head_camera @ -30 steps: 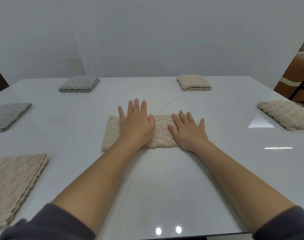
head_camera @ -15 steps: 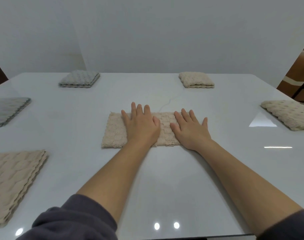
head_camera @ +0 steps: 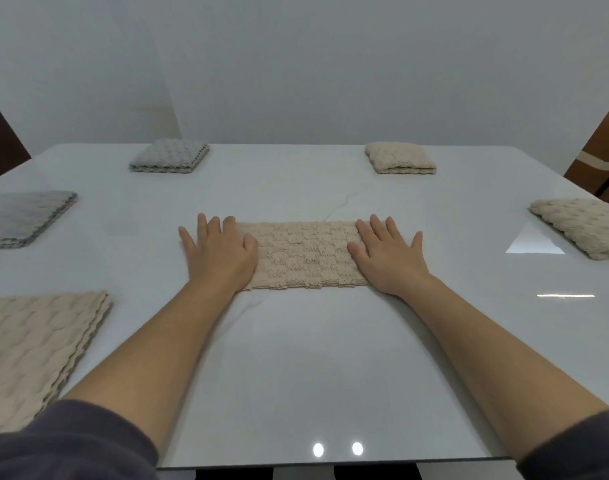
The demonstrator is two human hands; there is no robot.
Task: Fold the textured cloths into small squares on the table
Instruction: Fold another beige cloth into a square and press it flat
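A beige textured cloth (head_camera: 305, 254) lies folded into a long strip in the middle of the white table (head_camera: 296, 358). My left hand (head_camera: 218, 252) lies flat on its left end, fingers straight and spread, covering that end. Flat on the strip's right end rests my right hand (head_camera: 388, 254), fingers straight too. Both palms face down and neither hand grips anything. The stretch of cloth between the hands is bare.
Folded cloths ring the table: a grey square (head_camera: 169, 155) at the far left, a grey one (head_camera: 22, 216) at the left edge, a beige square (head_camera: 400, 157) at the far right, a cream one (head_camera: 583, 225) at the right edge, a large beige stack (head_camera: 36, 348) near left.
Both hands have slid apart along the strip, the left one from its middle to the left end and the right one to the right end. The camera view has shifted slightly.
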